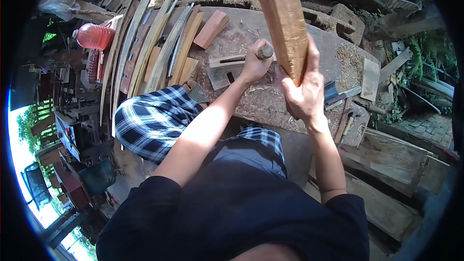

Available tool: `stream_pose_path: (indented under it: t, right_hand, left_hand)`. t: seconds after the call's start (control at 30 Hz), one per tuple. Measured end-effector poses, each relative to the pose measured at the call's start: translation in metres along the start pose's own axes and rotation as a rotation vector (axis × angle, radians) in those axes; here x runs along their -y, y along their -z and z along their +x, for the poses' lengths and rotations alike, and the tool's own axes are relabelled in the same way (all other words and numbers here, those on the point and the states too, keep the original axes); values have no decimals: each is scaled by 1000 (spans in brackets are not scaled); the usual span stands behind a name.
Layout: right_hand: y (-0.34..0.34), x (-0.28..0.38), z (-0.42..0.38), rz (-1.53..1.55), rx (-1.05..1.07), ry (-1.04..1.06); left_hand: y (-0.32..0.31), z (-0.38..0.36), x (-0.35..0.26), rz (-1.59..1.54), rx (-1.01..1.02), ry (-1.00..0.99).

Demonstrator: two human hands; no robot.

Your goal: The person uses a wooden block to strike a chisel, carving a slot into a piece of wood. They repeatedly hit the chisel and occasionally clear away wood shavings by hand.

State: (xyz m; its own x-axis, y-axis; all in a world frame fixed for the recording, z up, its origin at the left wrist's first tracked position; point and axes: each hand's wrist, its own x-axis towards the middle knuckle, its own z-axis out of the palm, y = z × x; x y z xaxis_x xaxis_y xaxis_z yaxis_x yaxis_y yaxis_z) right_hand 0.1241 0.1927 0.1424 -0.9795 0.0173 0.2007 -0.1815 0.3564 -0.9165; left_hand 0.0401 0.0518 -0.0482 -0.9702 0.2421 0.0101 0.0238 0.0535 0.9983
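Observation:
My left hand (256,63) is closed around the upright handle of a chisel (265,52). Only the round butt of that handle shows; the blade is hidden below my fist. Under and beside this hand lies a pale wooden strip (220,63) with a dark slot along it. A flat wooden piece with a dark rectangular hole (217,78) is just nearer to me. In my right hand (307,92) is a thick squared wooden block (285,24), gripped at its lower end and raised above the worktop. Its upper end reaches the top edge of the view.
Several long boards (145,63) lean along the left, beside a reddish wood block (211,29). On the worktop (261,101) are shavings, metal tools (343,95) and a hammer (349,118) at right. A red jug (94,36) stands far left; planks (386,159) lie lower right.

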Motion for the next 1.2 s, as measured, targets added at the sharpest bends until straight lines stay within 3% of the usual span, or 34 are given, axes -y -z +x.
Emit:
stream_pose_path:
  t: [0.07,0.2,0.23,0.27,0.33,0.5,0.77,0.87,1.2]
  right_hand:
    - [-2,-19,1,-454,330,-287]
    - [2,-34,-9,-361,297,-247]
    - [4,-39,-8,-322,239,-250]
    - [4,-48,-10,-329,240,-245]
    - [-1,-73,-19,-208,126,-372]
    - [-9,-137,-59,-356,283,-578]
    - [-22,-151,-81,-467,280,-574]
    - [-22,-156,-83,-489,293,-570]
    - [-30,-153,-92,-480,259,-575]
  left_hand:
    - [-4,-9,-36,-170,-68,102]
    - [-8,-7,-32,-55,-164,-108]
    - [-8,-2,-33,67,-243,-285]
    - [-4,0,-33,62,-248,-290]
    - [13,-2,-36,-28,-169,-45]
    - [47,-5,-32,-261,-232,48]
    - [81,-14,-10,-751,-528,103]
    - [79,-9,-22,-622,-616,35]
    - [45,1,-51,-407,-412,27]
